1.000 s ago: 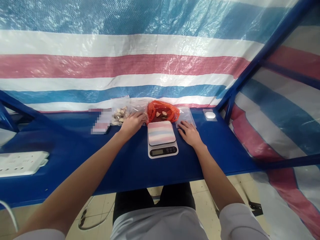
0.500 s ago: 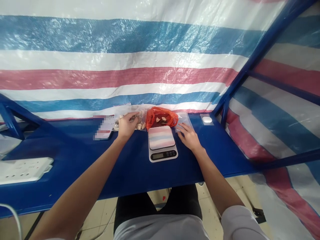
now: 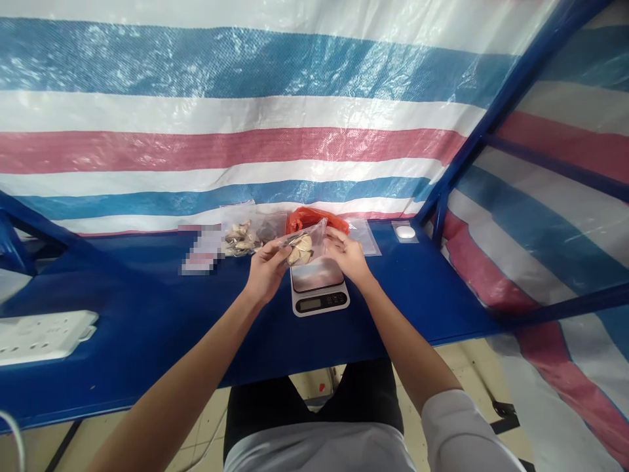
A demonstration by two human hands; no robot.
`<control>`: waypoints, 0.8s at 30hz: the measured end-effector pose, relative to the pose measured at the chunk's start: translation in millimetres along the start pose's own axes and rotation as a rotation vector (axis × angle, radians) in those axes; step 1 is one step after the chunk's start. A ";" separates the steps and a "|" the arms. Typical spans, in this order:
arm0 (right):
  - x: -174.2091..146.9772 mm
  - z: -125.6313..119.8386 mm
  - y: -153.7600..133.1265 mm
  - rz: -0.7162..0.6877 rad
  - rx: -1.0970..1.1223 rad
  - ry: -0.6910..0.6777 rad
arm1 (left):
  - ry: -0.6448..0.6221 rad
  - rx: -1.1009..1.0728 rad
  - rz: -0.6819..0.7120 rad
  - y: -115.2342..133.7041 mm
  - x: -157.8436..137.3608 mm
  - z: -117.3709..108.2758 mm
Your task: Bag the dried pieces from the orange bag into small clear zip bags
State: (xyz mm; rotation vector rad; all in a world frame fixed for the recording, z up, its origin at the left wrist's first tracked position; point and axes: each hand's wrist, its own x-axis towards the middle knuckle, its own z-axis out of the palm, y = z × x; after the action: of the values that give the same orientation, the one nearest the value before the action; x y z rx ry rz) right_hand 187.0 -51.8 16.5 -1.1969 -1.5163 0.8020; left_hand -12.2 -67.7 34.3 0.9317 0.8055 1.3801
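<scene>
A clear plastic bag [image 3: 302, 249] with pale yellowish, dark-edged pieces in it is held up over the kitchen scale [image 3: 320, 303]. My left hand [image 3: 265, 267] is closed on the bag's left end, thumb on top. At the bag's upper right edge, the fingers of my right hand [image 3: 346, 254] are pinched on the plastic. The scale is white with a shiny square plate, and the bag and my right hand cover part of that plate. Just behind it stands a red plastic bag [image 3: 308, 216], its opening mostly hidden by the held bag.
To the left lie another clear bag of pale pieces [image 3: 240, 239] and a blurred-out flat item [image 3: 200, 252]. Behind my right hand is a flat clear bag [image 3: 368, 237]; farther right, a small bag with a white oval object [image 3: 405, 232]. A power strip [image 3: 46, 337] sits at the left.
My left hand has lifted the clear bag of pieces from beside the red bag and brought it right, above the scale. My right hand has moved left from the flat bag onto the held bag's edge.
</scene>
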 end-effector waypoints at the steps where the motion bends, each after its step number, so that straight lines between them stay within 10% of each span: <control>1: 2.0 3.0 2.4 0.030 0.070 0.011 | 0.009 -0.020 -0.022 -1.9 -1.0 -1.6; 10: 13.5 11.6 13.9 0.135 0.271 0.088 | 0.138 -0.004 -0.076 -10.8 9.8 -25.0; 18: 23.4 16.5 14.3 0.113 0.253 0.011 | 0.284 0.795 0.512 -1.7 12.8 -52.6; 24: 33.3 24.0 -0.4 0.112 0.206 -0.059 | 0.000 1.095 0.723 9.5 18.6 -23.0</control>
State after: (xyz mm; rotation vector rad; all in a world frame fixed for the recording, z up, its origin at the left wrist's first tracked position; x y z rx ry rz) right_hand 163.6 -18.3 20.2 -1.1192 -1.3854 1.0503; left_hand -36.0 -47.9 34.0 2.2302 1.3340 1.4949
